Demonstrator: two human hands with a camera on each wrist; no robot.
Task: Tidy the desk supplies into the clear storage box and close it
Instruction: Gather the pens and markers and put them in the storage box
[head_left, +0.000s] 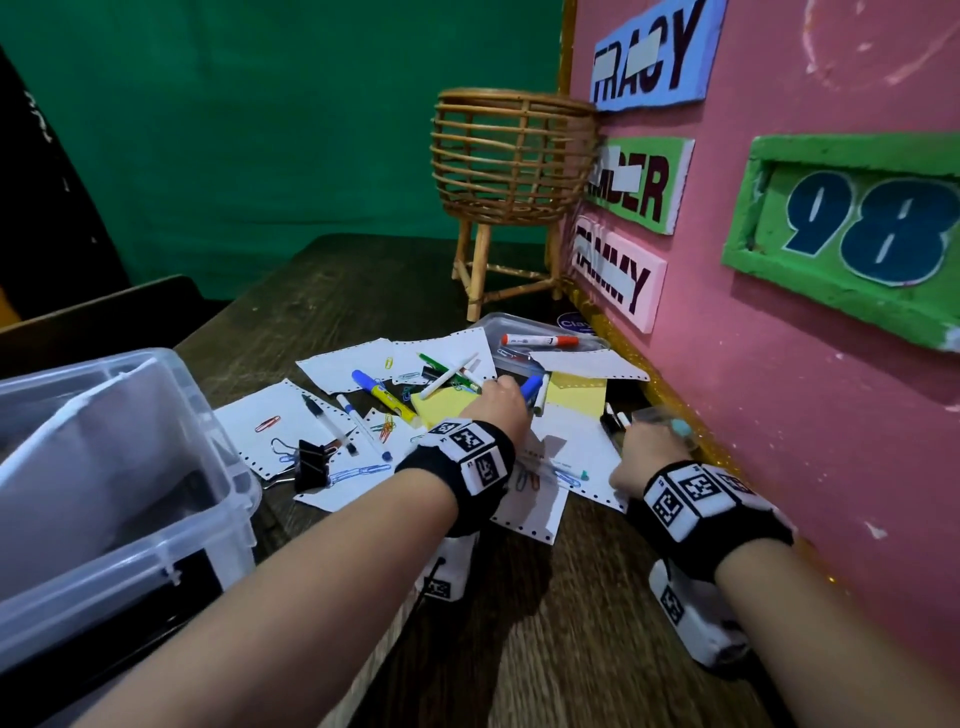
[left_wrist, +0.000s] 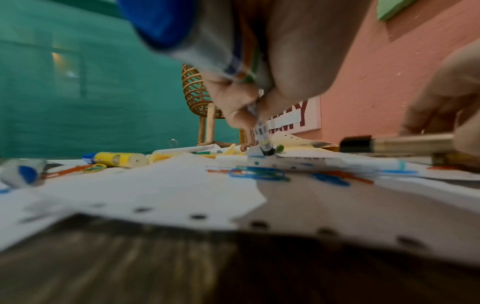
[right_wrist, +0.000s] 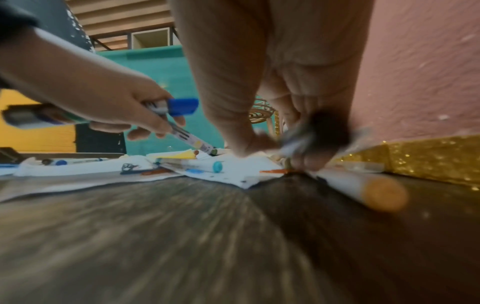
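The clear storage box (head_left: 156, 499) stands open at the left desk edge. Pens, markers, paper clips and paper sheets (head_left: 291, 415) lie scattered mid-desk. My left hand (head_left: 505, 391) grips a blue-capped marker (head_left: 531, 387) together with a thin pen (left_wrist: 261, 131), tip down over the pile. My right hand (head_left: 638, 437), close to the pink board, grips a bundle of pens (head_left: 621, 420); it looks blurred in the right wrist view. A white marker with an orange end (right_wrist: 363, 188) lies on the desk under that hand.
A small clear tub (head_left: 540, 358) with a red marker (head_left: 540, 340) sits behind the pile. Yellow sticky notes (head_left: 576, 397), a yellow glue stick (head_left: 387, 397) and a black binder clip (head_left: 311, 465) lie among the papers. A wicker basket stand (head_left: 511, 156) and the pink board (head_left: 810, 364) hem the right.
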